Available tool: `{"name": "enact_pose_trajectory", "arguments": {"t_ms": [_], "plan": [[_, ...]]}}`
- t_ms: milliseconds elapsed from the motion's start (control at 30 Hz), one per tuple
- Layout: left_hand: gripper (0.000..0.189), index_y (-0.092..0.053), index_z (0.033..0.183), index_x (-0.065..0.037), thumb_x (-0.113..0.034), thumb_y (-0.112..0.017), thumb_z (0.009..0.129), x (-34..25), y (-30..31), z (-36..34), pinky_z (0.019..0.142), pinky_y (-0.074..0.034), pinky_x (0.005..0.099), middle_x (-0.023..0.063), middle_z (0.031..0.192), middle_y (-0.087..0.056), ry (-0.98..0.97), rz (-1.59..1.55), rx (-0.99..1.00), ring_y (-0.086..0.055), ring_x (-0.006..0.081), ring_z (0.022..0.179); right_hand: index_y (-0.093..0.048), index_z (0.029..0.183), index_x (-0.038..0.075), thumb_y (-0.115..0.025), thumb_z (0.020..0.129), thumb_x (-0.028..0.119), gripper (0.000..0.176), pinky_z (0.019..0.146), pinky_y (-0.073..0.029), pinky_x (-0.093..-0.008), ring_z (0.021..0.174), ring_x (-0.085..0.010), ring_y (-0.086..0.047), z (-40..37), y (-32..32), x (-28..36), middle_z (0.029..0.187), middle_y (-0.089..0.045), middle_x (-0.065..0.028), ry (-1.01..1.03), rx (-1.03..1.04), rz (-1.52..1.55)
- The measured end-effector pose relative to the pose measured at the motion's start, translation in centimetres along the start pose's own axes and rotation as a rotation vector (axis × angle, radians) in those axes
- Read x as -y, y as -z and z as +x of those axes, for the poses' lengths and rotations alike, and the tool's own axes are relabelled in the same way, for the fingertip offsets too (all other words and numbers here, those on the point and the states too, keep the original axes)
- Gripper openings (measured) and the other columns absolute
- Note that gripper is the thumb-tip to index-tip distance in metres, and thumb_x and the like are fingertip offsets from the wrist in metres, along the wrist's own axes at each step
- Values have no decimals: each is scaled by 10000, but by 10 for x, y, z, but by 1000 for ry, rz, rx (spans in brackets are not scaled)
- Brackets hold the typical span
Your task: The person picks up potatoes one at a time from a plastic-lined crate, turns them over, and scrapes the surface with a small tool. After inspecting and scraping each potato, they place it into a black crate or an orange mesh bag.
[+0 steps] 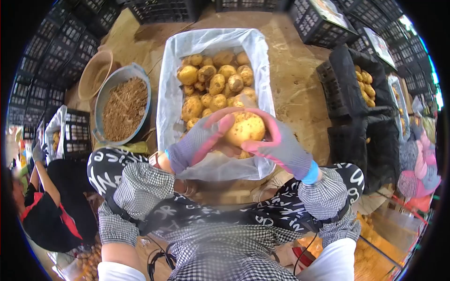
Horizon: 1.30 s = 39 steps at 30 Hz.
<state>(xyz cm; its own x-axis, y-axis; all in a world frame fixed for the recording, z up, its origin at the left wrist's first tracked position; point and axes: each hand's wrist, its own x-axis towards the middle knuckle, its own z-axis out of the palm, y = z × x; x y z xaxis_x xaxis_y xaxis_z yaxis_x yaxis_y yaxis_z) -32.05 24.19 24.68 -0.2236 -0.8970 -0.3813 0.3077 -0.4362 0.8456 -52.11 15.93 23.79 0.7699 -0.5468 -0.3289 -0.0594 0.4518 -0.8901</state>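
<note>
A large, pale yellow potato point(245, 128) with small brown specks is held between my two hands above the near half of a crate. My left hand point(202, 136), in a grey and pink glove, curls against the potato's left side. On its right side, my gloved right hand point(277, 140) presses with thumb and fingers. Below them stands the crate lined with white plastic point(169, 61), with many soil-marked potatoes point(217, 84) heaped inside. My hands and the held potato hide part of the heap and the crate's near end.
To the left, a blue-grey basin point(148, 100) holds brown soil-like debris, beside a tan tub point(96, 75). Black crates point(340, 89), some with potatoes, line the right. Stacked crates point(42, 61) stand far left. A person point(56, 206) in black and red works at the left; another person point(417, 164) is at the right.
</note>
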Motion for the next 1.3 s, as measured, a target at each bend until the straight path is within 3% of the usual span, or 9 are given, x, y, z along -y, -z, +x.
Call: {"name": "enact_pose_trajectory", "arguments": {"t_ms": [100, 200, 367, 567, 733, 867, 933, 1100, 1300], "plan": [[574, -338, 1463, -62, -436, -415, 1034, 13, -3, 0, 841, -525, 298, 88, 1270, -555, -99, 95, -53, -610, 178, 1083, -463, 1360, 35, -758, 841, 137, 606, 781, -532, -246, 953, -108, -613, 1, 8, -4, 1131, -624, -63, 43, 11, 93], [523, -333, 1478, -100, -285, -481, 1011, 13, 10, 6, 802, -553, 254, 62, 1282, -521, -142, 73, -195, -613, 139, 920, -491, 1322, 25, -684, 912, 269, 515, 681, -566, -263, 810, -125, -641, 5, 37, 0, 1122, -641, -85, 295, -128, 227], [622, -345, 1476, -180, -529, -427, 967, 24, 40, 20, 868, -481, 282, 71, 1354, -485, -105, 148, -168, -552, 159, 1016, -481, 1327, 51, -559, 967, 399, 508, 702, -597, -356, 824, -209, -655, -99, 90, 72, 1090, -635, -137, 690, -513, 509], [569, -360, 1453, -135, -452, -454, 990, 22, 3, 23, 865, -491, 287, 102, 1321, -495, -125, 244, -21, -577, 180, 1034, -479, 1287, -20, -552, 991, 230, 395, 818, -574, -371, 965, -233, -670, -231, 108, 101, 1129, -631, -141, 939, -1044, 109], [662, -257, 1502, -61, -282, -576, 964, -4, -43, 14, 906, -492, 337, 141, 1325, -449, -272, 248, 32, -599, 208, 1034, -449, 1371, 14, -507, 995, 392, 536, 760, -572, -330, 845, -163, -644, -189, 49, 86, 1074, -639, -100, 490, -708, 65], [1031, -48, 1562, -113, -33, -754, 814, -13, -63, -6, 931, -507, 338, 161, 1514, -278, -347, 122, 182, -555, 186, 1111, -420, 1394, 1, -479, 1006, 407, 565, 747, -567, -312, 866, -151, -646, -113, -2, 55, 1119, -629, -101, 258, -328, -4], [977, -170, 1537, -79, -27, -789, 783, -7, -60, -4, 988, -475, 315, 137, 1442, -381, -537, 152, 144, -514, 177, 1182, -408, 1403, -7, -469, 1009, 412, 578, 747, -566, -307, 883, -146, -650, -89, -24, 46, 1140, -624, -103, 139, -194, 14], [870, -372, 1439, -36, -149, -858, 726, -3, -45, -14, 1009, -452, 335, 127, 1325, -491, -506, 450, -91, -502, 201, 1209, -530, 1272, -17, -434, 1031, 214, 348, 913, -482, -345, 1077, -246, -616, -53, -31, 19, 1150, -633, -151, 589, -503, -809], [868, -422, 1416, -73, -178, -867, 679, 3, -40, -13, 1027, -424, 382, 173, 1307, -499, -535, 939, -135, -523, 332, 1205, -595, 1047, 19, -541, 977, 174, 178, 664, -486, -354, 766, -238, -630, -10, -13, -6, 880, -655, -101, 581, -561, -1031]]}}
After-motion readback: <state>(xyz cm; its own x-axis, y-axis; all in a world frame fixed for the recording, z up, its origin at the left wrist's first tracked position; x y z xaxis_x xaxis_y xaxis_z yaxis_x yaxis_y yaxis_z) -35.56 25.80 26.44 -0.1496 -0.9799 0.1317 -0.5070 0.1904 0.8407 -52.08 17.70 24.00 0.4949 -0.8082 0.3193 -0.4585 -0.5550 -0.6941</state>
